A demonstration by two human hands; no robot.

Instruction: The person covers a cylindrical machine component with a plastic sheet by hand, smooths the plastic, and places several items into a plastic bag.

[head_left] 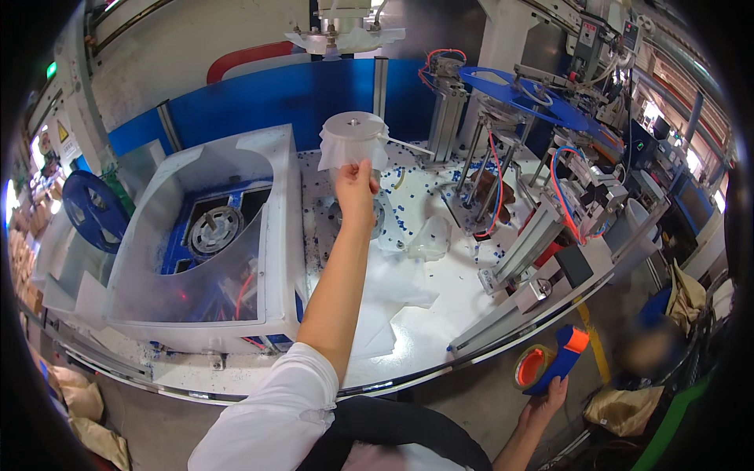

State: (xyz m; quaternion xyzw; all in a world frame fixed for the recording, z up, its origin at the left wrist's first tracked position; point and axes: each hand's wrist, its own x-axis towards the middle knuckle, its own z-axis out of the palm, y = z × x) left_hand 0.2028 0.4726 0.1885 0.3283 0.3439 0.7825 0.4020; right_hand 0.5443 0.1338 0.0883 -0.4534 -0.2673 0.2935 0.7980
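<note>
My left hand (357,191) reaches up at the middle, fingers closed on the lower edge of a thin white sheet (336,155). The sheet drapes around the rim of a round metal disc (355,124) with a small stud in its centre, raised above the machine table. Low at the right, away from the table, my right hand (547,402) grips a blue and orange tape dispenser (554,369). A roll of tape (530,366) sits on it. Part of the right hand's grip is hidden behind the dispenser.
A white box-shaped guard (287,228) encloses a round fixture (215,231) at the left. Small blue pellets and loose white sheets (385,286) lie on the white table (448,298). Metal posts, hoses and a blue turntable (522,98) stand at the right. A machine head (334,35) hangs above.
</note>
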